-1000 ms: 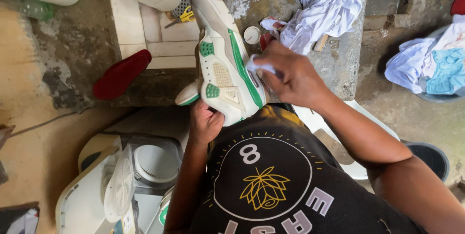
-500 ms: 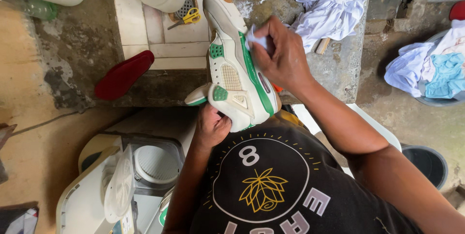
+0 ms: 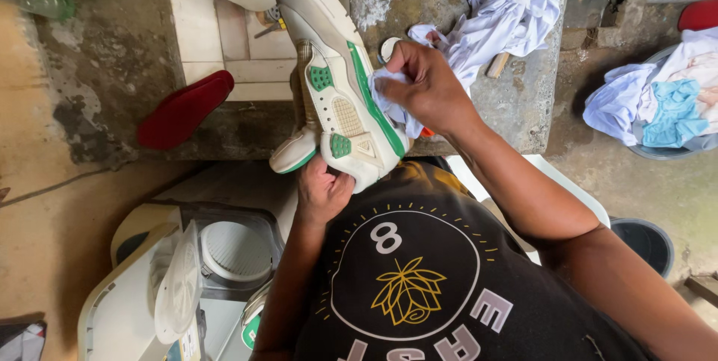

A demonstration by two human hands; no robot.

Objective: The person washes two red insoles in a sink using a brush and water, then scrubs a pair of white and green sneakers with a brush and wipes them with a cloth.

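A cream and green high-top sneaker (image 3: 333, 84) is held up in front of my chest, sole side turned to the right, toe pointing away. My left hand (image 3: 321, 190) grips it at the heel end from below. My right hand (image 3: 422, 84) presses a small white cloth (image 3: 389, 103) against the green strip along the sole, near the middle of the shoe. The cloth is bunched under my fingers and partly hidden by them.
A red insole (image 3: 183, 110) lies on the concrete ledge at left. White rags (image 3: 501, 10) are piled on the concrete slab (image 3: 516, 107) beyond the shoe. A basin of white and blue clothes (image 3: 658, 103) sits at right. A white machine (image 3: 187, 279) stands at lower left, a dark bucket (image 3: 643, 241) at lower right.
My right hand slid the cloth along the sole edge, up toward the toe half a second ago and now back down toward the middle. The shoe shifted slightly left.
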